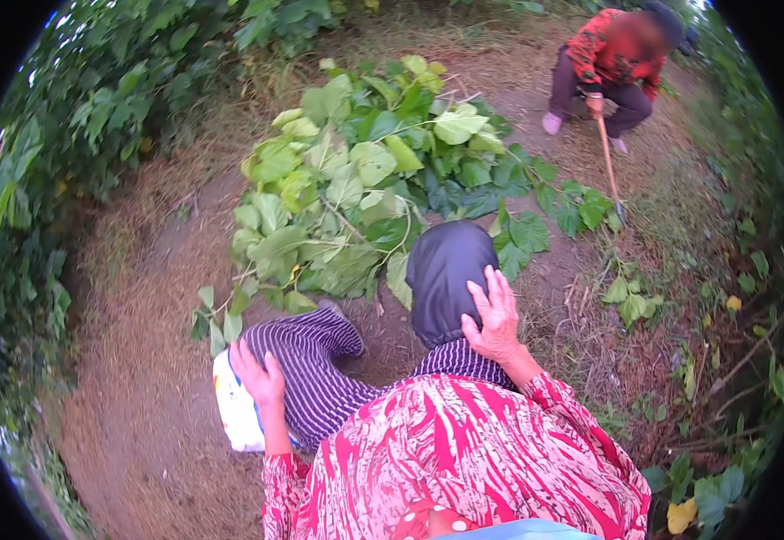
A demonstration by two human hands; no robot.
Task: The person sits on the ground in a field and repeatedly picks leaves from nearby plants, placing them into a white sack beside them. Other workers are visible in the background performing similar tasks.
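Observation:
My left hand (pixel 259 378) rests with spread fingers against the outer side of my left leg, in striped trousers (pixel 311 378). Beside it is a white bag or packet (pixel 235 412) with coloured print, partly behind that hand and wrist. My right hand (pixel 495 317) lies on a dark cloth hat or cover (pixel 449 280), which sits over my right knee; its fingers are apart. Just in front of my legs lies a large heap of cut leafy branches (pixel 365 182), broad green leaves, some with pale undersides up.
A person (pixel 608 81) in a red patterned jacket squats at the upper right, holding a long wooden-handled tool (pixel 609 162) with its tip on the ground. Leafy bushes (pixel 48 128) border the left side; plants and bare twigs (pixel 743 358) stand along the right.

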